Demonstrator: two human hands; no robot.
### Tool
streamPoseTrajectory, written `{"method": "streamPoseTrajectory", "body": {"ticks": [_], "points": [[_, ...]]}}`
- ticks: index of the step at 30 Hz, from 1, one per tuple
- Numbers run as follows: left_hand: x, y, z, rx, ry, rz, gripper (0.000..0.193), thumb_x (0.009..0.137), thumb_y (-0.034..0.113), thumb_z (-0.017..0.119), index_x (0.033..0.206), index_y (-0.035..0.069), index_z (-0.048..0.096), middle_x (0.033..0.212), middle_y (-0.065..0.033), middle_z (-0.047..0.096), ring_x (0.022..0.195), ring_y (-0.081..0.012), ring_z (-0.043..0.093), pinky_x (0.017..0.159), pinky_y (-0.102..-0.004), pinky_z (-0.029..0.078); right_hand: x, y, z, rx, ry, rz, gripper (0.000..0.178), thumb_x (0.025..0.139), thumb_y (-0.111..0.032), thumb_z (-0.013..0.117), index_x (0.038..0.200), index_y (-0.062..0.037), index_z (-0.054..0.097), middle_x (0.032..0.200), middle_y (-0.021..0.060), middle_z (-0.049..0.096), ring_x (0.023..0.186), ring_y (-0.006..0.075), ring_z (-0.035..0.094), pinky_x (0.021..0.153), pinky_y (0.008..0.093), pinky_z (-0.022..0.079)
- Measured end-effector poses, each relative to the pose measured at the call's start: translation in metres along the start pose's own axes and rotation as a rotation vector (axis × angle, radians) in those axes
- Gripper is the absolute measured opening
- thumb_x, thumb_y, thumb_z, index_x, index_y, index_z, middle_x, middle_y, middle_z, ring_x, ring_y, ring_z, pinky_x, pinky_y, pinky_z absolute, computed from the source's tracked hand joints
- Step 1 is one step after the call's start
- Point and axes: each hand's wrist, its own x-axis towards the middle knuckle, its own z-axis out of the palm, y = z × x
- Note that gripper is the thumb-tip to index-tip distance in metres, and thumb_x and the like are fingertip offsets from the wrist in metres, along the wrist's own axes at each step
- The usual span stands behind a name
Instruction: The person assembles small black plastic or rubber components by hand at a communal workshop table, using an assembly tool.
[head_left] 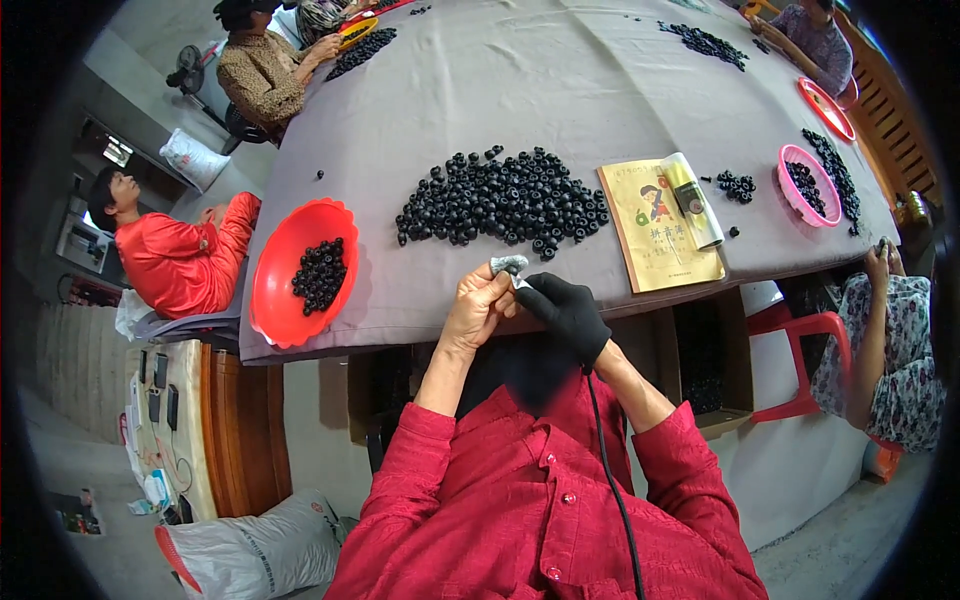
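My bare left hand (478,305) and my black-gloved right hand (568,316) meet at the table's near edge, fingertips together. White cloth-like material (503,262) shows at the fingertips, and whether it wraps a finger or is held loose I cannot tell. A small dark round piece (513,269) is pinched there, partly hidden by the fingers. Just beyond lies a wide heap of black, bead-like parts with holes (500,200). To the left, a red scalloped bowl (275,280) holds a smaller group of black parts (319,275).
A yellow booklet (655,255) lies right of the heap, with a clear-and-white packet (692,200) on it. Further right stands a pink basket (790,155) of black parts. Other people sit around the grey-covered table (540,90). A black cable (610,470) hangs from my right wrist.
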Motion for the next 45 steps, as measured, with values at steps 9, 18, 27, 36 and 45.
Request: {"method": "streamPoseTrajectory", "body": {"ticks": [9,18,27,36,45], "points": [[0.0003,-0.0015,-0.0036,-0.039,-0.001,-0.015,0.021,0.088,0.011,0.051,0.106,0.002,0.056,0.065,0.0032,0.048,0.049,-0.0036,0.037,0.048,-0.0202,0.034,0.0,-0.0017,-0.0002,0.022,-0.011,0.006,0.028,0.084,-0.029,0.055,0.096,-0.0041,0.059,0.081,0.0133,0.062,0.074,0.0217,0.062,0.066,0.0311,0.046],[0.0003,0.0012,-0.0023,-0.027,-0.02,-0.023,0.018,0.088,0.009,0.051,0.102,0.0,0.058,0.064,0.0014,0.049,0.048,-0.0042,0.036,0.047,-0.0204,0.033,0.0004,0.0022,0.0022,0.058,0.003,-0.007,0.026,0.085,-0.027,0.055,0.095,-0.0035,0.059,0.081,0.0129,0.062,0.075,0.0184,0.062,0.065,0.0302,0.046],[0.0015,-0.0011,-0.0061,-0.07,-0.065,-0.012,0.016,0.087,0.009,0.052,0.099,0.0,0.058,0.066,-0.0015,0.05,0.048,-0.0049,0.037,0.047,-0.0208,0.034,0.0006,0.0004,0.0019,0.068,0.022,-0.029,0.025,0.086,-0.026,0.054,0.096,-0.0032,0.058,0.083,0.0126,0.063,0.076,0.0183,0.062,0.066,0.0296,0.046],[0.0016,-0.0011,-0.0051,-0.069,-0.047,-0.019,0.016,0.088,0.009,0.052,0.099,0.0,0.058,0.064,-0.0003,0.048,0.048,-0.0048,0.036,0.047,-0.0206,0.033,0.001,0.0017,0.0028,0.08,0.024,0.006,0.027,0.086,-0.027,0.054,0.096,-0.0029,0.059,0.083,0.0146,0.063,0.078,0.0197,0.062,0.067,0.0308,0.046],[0.0016,0.0014,-0.0024,-0.053,-0.039,-0.045,0.015,0.088,0.01,0.05,0.097,0.001,0.058,0.064,0.001,0.047,0.048,-0.0034,0.035,0.047,-0.0196,0.032,0.0024,-0.0006,0.0017,0.044,0.024,0.014,0.027,0.085,-0.027,0.054,0.097,-0.0032,0.059,0.084,0.0153,0.063,0.079,0.0207,0.063,0.067,0.0311,0.046]]}}
